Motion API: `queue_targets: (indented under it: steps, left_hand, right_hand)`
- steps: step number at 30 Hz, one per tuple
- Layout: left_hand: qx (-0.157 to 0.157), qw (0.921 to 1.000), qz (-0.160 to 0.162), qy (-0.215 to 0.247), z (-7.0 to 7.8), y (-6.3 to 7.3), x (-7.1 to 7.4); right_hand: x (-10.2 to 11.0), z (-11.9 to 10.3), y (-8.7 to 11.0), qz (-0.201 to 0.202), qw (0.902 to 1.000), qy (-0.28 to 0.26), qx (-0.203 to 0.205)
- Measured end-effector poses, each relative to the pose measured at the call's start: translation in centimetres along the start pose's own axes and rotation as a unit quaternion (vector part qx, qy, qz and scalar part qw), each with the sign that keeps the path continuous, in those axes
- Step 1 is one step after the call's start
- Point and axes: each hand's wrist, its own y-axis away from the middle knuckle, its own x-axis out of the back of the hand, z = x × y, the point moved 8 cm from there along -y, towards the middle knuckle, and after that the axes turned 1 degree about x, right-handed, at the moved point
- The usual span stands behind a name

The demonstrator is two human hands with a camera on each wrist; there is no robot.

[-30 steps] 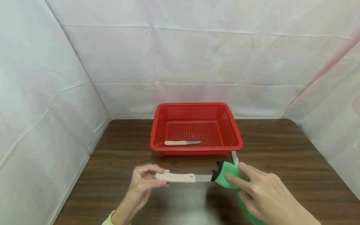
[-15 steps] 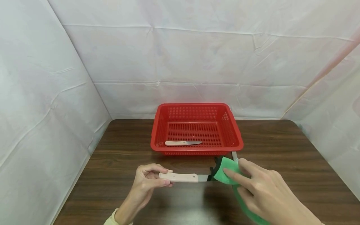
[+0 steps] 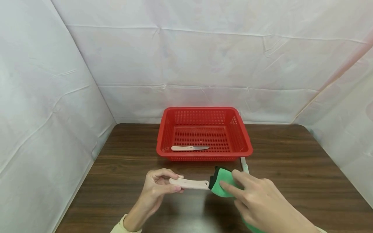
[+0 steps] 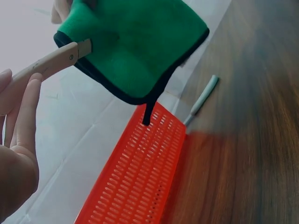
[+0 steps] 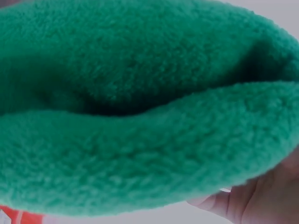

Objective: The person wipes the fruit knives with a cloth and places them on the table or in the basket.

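Note:
My left hand (image 3: 158, 187) pinches the pale handle of a knife (image 3: 190, 184), held level in front of the basket with its blade side toward the right. A green cloth (image 3: 223, 186) with black edging is folded round the blade. My right hand (image 3: 256, 197) grips this cloth, its index finger lying along the top. In the left wrist view a short bit of the blade (image 4: 84, 48) shows by the handle; the cloth covers the rest. Fluffy folds of the cloth (image 5: 140, 154) fill most of the right wrist view.
A red perforated basket (image 3: 247, 142) stands toward the back of the dark wooden table (image 3: 125, 161). Inside it lies another knife (image 3: 183, 148) with a pale handle. A light-handled knife (image 3: 244, 165) rests on the table by the basket's front right corner. White sheeting (image 3: 204, 58) hangs around the table.
The cloth and my right hand have moved left along the blade up to the handle, covering blade that showed before. My left hand and the knife have shifted slightly right.

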Motion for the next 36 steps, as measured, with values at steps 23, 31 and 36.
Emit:
queue_targets:
  steps: [23,31,36]
  left_hand:
    - [-0.011,0.9985,-0.001,0.053,0.6,0.8,0.7]
    - [-0.025,0.9977,-0.012,0.062,1.2,1.1,1.1]
    - [-0.019,0.9976,-0.013,0.064,1.1,1.1,1.2]
  right_hand:
    - [-0.7,0.0,0.8,-0.019,0.9997,0.013,0.010]
    - [-0.1,0.6,1.5,0.003,1.0000,0.005,0.006]
    - [-0.1,0.7,1.7,0.007,1.0000,0.005,0.005]
